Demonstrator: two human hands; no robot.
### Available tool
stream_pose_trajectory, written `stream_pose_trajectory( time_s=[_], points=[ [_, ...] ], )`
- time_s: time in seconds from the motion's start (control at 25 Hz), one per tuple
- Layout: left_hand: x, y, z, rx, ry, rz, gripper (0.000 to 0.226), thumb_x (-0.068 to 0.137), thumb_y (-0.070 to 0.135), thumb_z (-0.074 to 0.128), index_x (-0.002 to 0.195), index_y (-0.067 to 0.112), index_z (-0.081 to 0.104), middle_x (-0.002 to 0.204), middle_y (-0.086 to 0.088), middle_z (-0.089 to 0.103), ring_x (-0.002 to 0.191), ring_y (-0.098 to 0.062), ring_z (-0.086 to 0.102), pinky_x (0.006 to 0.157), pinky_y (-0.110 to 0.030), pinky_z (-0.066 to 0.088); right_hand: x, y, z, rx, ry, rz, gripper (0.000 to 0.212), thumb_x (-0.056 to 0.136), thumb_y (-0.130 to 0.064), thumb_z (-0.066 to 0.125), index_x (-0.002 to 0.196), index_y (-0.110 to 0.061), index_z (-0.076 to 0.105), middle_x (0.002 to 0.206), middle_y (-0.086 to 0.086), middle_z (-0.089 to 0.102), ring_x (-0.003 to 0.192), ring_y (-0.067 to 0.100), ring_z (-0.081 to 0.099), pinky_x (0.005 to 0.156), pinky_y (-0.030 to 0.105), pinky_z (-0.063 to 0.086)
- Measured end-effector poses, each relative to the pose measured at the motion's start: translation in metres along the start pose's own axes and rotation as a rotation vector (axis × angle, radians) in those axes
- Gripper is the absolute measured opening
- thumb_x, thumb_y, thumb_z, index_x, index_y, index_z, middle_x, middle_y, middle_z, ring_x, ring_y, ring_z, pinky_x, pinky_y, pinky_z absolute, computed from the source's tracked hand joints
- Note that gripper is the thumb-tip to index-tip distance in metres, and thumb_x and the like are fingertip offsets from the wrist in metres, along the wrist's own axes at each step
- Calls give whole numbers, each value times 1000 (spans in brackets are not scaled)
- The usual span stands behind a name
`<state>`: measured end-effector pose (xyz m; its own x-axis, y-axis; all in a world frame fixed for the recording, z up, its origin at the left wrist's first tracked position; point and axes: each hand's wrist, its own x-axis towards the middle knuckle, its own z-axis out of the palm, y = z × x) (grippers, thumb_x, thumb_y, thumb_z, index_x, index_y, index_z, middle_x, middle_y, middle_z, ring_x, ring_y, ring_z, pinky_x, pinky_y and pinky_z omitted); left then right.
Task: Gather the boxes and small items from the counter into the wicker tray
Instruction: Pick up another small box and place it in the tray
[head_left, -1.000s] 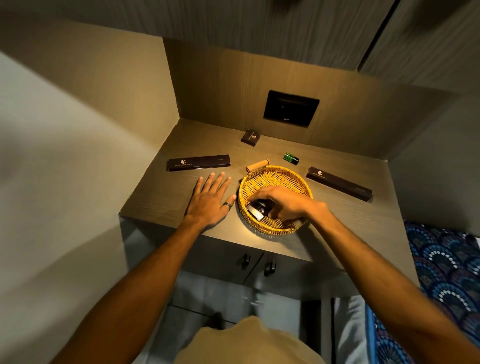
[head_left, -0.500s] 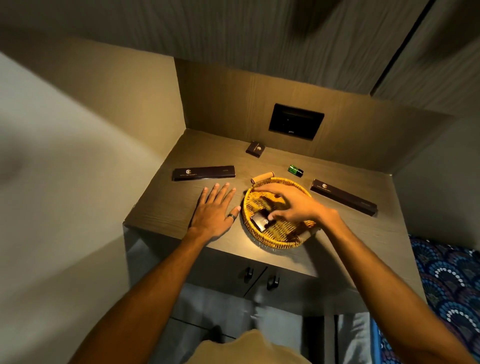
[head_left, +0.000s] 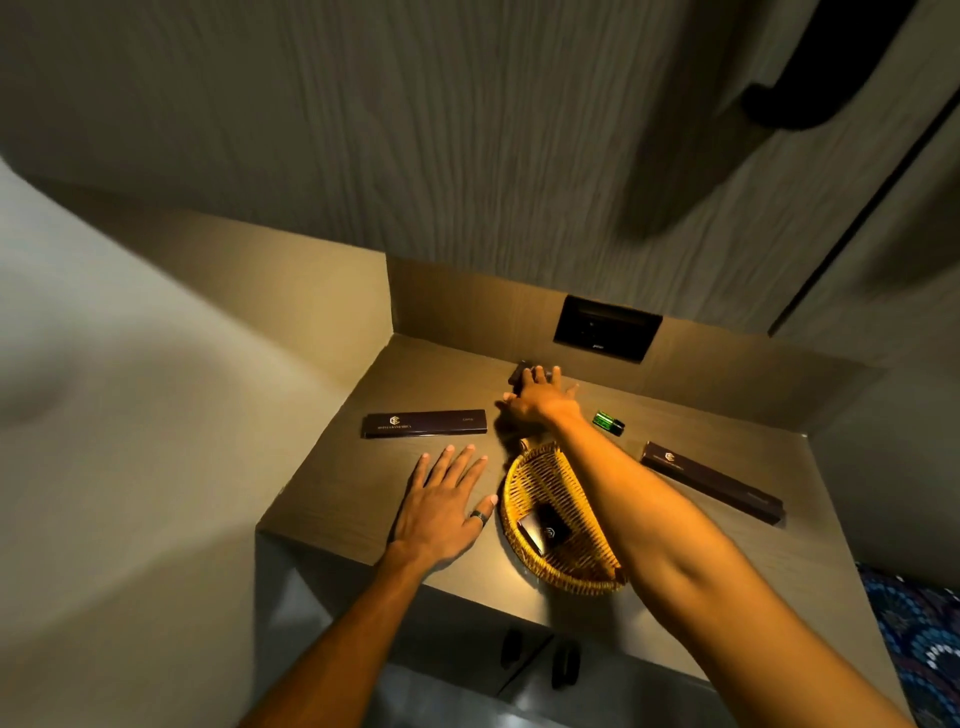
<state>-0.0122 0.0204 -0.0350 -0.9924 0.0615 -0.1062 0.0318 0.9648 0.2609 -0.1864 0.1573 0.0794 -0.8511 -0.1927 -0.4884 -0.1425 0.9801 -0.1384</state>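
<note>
Right hand is stretched to the back of the counter, fingers draped over the small dark box near the black wall panel. Touching it, but I can't tell if the fingers have closed on it; the box is mostly hidden. Left hand lies flat and spread on the counter just left of the wicker tray, holding nothing.

Progress: one small dark box with a logo lies in the tray. Outside it:
- long dark box, left
- long dark box, right
- small green item just beyond the tray
- the back box under the right hand
- something at the tray's far rim, mostly hidden by the forearm

I'd say early stage, most items left.
</note>
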Motion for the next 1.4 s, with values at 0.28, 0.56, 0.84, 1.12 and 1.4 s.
stream_pose_trajectory(
  time_s=[0.28, 0.56, 0.84, 1.12, 1.4],
  points=[
    [30, -8, -23, 20, 65, 41, 72, 100, 71, 8, 164, 39, 4, 174, 9, 0, 160, -15, -8, 125, -45, -16, 17, -12, -39, 158, 226, 14, 60, 95, -21, 67, 148, -3, 44, 151, 19, 45, 142, 37, 44, 120, 48, 40],
    [45, -28, -42, 24, 118, 17, 71, 102, 68, 14, 165, 36, 8, 175, 8, 2, 160, -17, -6, 127, -47, -12, 21, -20, -85, 230, 306, -334, 74, 84, 3, 73, 151, -3, 43, 149, 20, 51, 142, 35, 50, 120, 39, 41],
    [68, -59, -93, 79, 189, -42, 69, 104, 65, 18, 165, 32, 12, 175, 5, 5, 161, -20, -2, 129, -50, -5, -32, 28, -84, 16, 211, -764, 72, 76, -4, 78, 142, -25, 56, 145, -1, 55, 136, 11, 47, 113, 25, 41],
    [35, -21, -48, 11, 65, -11, 67, 107, 63, 21, 166, 32, 11, 175, 3, 7, 161, -22, -1, 129, -50, -5, -69, 93, 2, -69, 99, -572, 73, 81, 0, 75, 146, -24, 55, 154, -2, 49, 145, 19, 43, 119, 30, 34],
    [30, -17, -47, 5, 48, -17, 67, 107, 62, 22, 166, 32, 11, 175, 3, 6, 161, -22, -1, 129, -50, -6, -74, 95, 25, -104, 71, -561, 78, 81, 0, 76, 151, -19, 49, 155, 1, 49, 146, 21, 44, 122, 36, 36]
  ],
)
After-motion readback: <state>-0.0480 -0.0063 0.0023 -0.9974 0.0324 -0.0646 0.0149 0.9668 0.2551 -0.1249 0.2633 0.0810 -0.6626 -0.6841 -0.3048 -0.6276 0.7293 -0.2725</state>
